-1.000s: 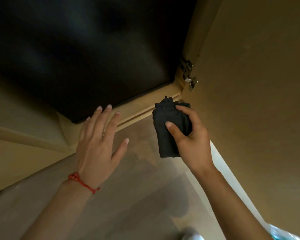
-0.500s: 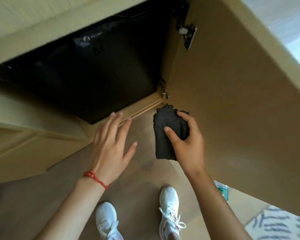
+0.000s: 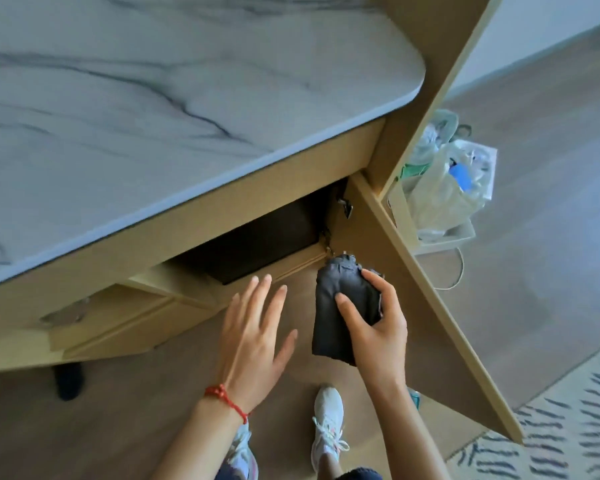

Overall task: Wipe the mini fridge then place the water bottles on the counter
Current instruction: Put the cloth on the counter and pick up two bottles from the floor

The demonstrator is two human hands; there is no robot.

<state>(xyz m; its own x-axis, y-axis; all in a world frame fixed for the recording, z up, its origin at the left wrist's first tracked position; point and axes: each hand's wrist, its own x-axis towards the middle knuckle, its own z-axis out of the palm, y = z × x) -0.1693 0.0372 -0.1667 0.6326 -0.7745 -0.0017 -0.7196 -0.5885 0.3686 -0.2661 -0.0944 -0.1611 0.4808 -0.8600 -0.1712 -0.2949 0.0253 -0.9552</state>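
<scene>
The black mini fridge (image 3: 257, 244) sits inside a wooden cabinet under the white marble counter (image 3: 136, 109); only its dark front shows below the counter edge. My right hand (image 3: 374, 327) is shut on a folded dark grey cloth (image 3: 340, 299), held in the air in front of the cabinet, near its lower right corner. My left hand (image 3: 253, 334), with a red string bracelet, is open with fingers spread, hovering just in front of the fridge's lower edge. No water bottles are visible.
The open cabinet door (image 3: 426, 292) stands to the right of my right hand. Behind it a plastic bag of items (image 3: 444, 181) rests on the wooden floor. A patterned rug (image 3: 551, 427) lies at the lower right. My white sneakers (image 3: 328, 427) are below.
The view has risen and pulled back, so the marble counter now fills the top and the fridge looks small. Both hands keep the same pose, the right one holding the cloth.
</scene>
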